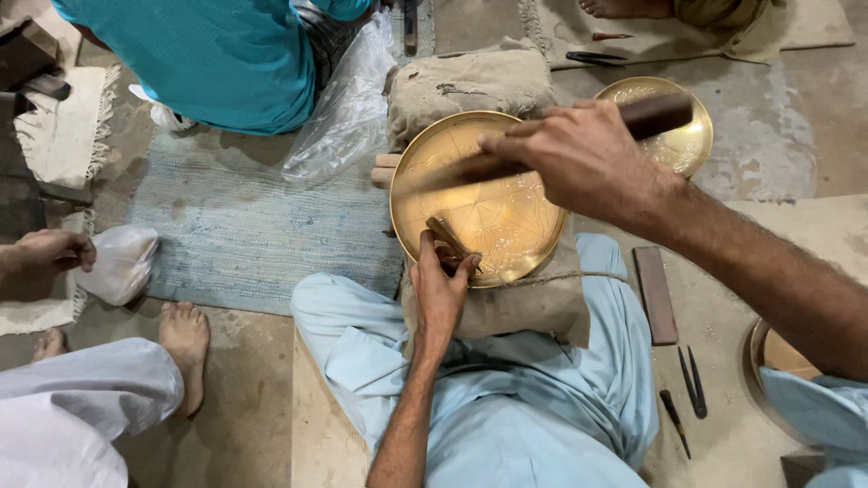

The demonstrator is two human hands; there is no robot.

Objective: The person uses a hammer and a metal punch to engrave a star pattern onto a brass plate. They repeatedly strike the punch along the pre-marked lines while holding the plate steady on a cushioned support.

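Head view: left hand (pixel 440 287) pinches chisel (pixel 449 240) near brass plate (pixel 506 226) rim; right hand (pixel 579 158) grips hammer (pixel 655 116) above.

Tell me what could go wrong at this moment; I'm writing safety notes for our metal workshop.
1. The right hand swings a dark mallet close above the left hand, which pins a small punch to the brass plate: a miss could hit the fingers.
2. The plate rests tilted on a cloth cushion, so it may slip.
3. Pointed tools lie on the floor near bare feet.
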